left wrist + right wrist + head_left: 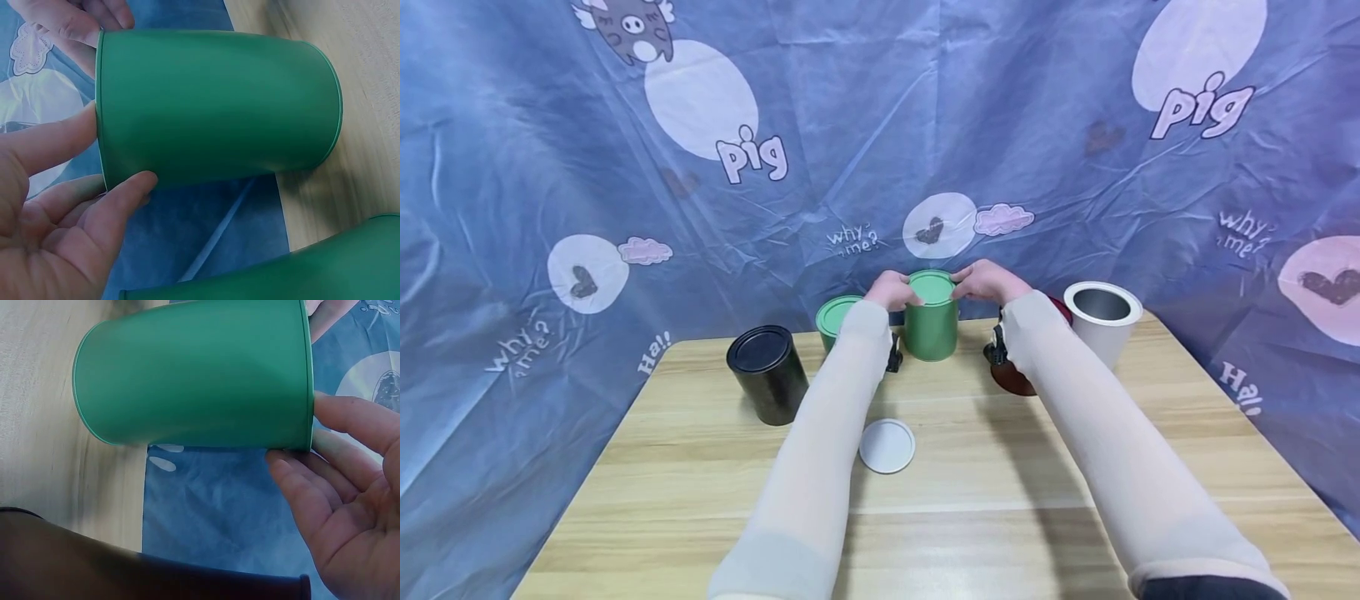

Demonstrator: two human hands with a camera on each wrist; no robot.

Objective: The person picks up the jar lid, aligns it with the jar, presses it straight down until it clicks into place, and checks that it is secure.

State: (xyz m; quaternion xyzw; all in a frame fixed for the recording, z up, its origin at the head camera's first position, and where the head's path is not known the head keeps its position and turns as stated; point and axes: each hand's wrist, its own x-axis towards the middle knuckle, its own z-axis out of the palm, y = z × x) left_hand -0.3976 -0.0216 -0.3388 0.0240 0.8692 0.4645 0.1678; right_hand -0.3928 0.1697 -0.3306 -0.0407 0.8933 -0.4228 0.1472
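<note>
A green canister (pixel 931 332) with a paler green lid (pixel 932 287) stands upright at the table's back edge. My left hand (pixel 891 290) grips its top rim from the left, a thumb and fingers at the edge of the lid. From the right, my right hand (pixel 987 282) holds the same rim with bent fingers. In the left wrist view the green wall (pixel 212 106) fills the middle, with the hand's fingertips (pixel 147 181) touching it near the rim. Whether the lid is fully seated cannot be told.
Left of it stand a second green canister (pixel 835 321), partly behind my sleeve, and a black canister (pixel 771 383). On the right are a dark red canister (pixel 1015 382), mostly hidden by my forearm, and a lidless white canister (pixel 1105 333). A white lid (pixel 887 446) lies flat mid-table.
</note>
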